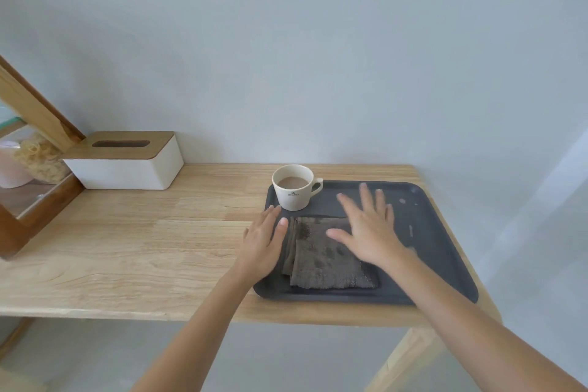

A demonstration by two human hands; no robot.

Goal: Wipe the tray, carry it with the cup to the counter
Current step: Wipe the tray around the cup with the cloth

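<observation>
**Hands Over the Tray, Cloth Not Yet Taken Up**

Two bare forearms reached in from the near edge, and from where I stood both ended in flat, spread hands gripping nothing. Far to the left a wooden frame [28, 124] leaned against the wall, with a white tissue box [127, 165] and its wooden lid just beside it on the table [127, 248]. Further along, the left hand [262, 242] lay open, palm down, over the left rim of the dark tray [445, 258], fingers pointing toward the cup [294, 188]. Whether the palm actually pressed on the rim I could not tell. The cup stood upright in the tray's far left corner, handle to the right, holding a milky brown drink. A folded grey cloth [327, 258] lay flat on the near half of the tray, with damp-looking marks on it. The right hand [369, 229] hovered open over the cloth's right edge, fingers splayed, slightly blurred.

The tray sat at the right end of the table, and pale specks showed on its far right side, so the wiping looked unfinished. The cloth seemed soft and limp, best pinched or pressed flat under the palm. The tray appeared stiff and light, best held by both short rims. The cup looked breakable and full enough to spill, so the tray would want carrying level.
</observation>
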